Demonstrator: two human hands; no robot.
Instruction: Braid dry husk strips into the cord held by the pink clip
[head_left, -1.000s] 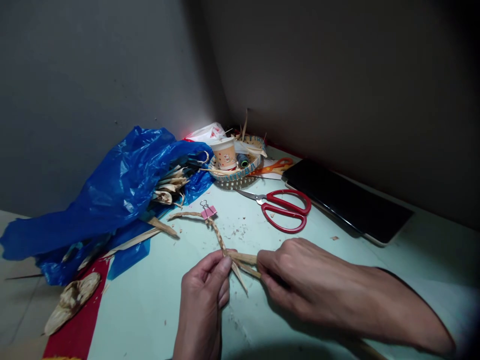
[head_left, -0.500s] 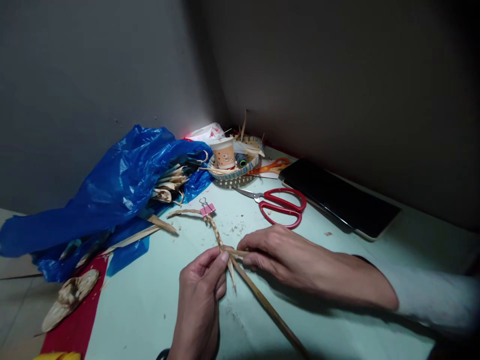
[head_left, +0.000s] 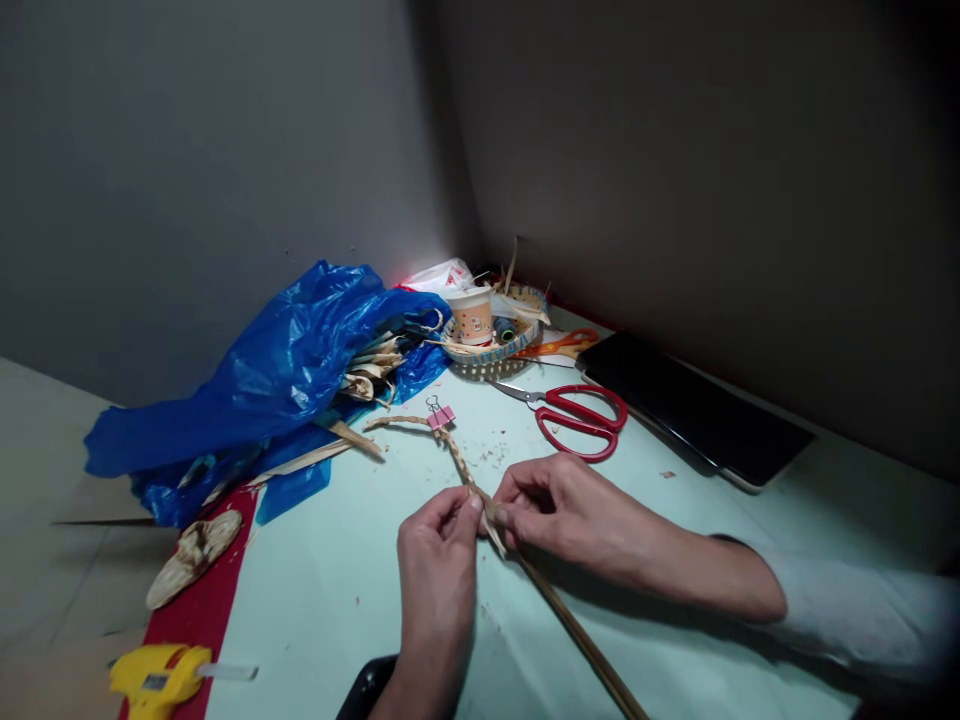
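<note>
A thin braid of dried plant strips [head_left: 455, 457] runs down from a pink binder clip [head_left: 441, 417]. At the lower end of the braid my left hand [head_left: 437, 560] pinches it between thumb and forefinger. My right hand [head_left: 562, 505] is closed on the strips just beside it, with the fingertips of both hands almost touching. Below them a short pale strip end sticks out, and a long brown strip [head_left: 577, 635] slants down to the bottom edge. The exact crossing of the strips is partly hidden by my fingers.
Red-handled scissors [head_left: 581, 422] lie behind my right hand, near a black tablet [head_left: 690, 405]. A woven basket [head_left: 491, 350] holds a paper cup [head_left: 471, 315]. At left are a blue plastic bag [head_left: 285, 345] of dried strips, a woven sole [head_left: 196, 558] and a yellow glue gun [head_left: 161, 680].
My right hand has come in close to my left, bringing its strip down over the braid's end. The view has shifted left, so more of the glue gun shows.
</note>
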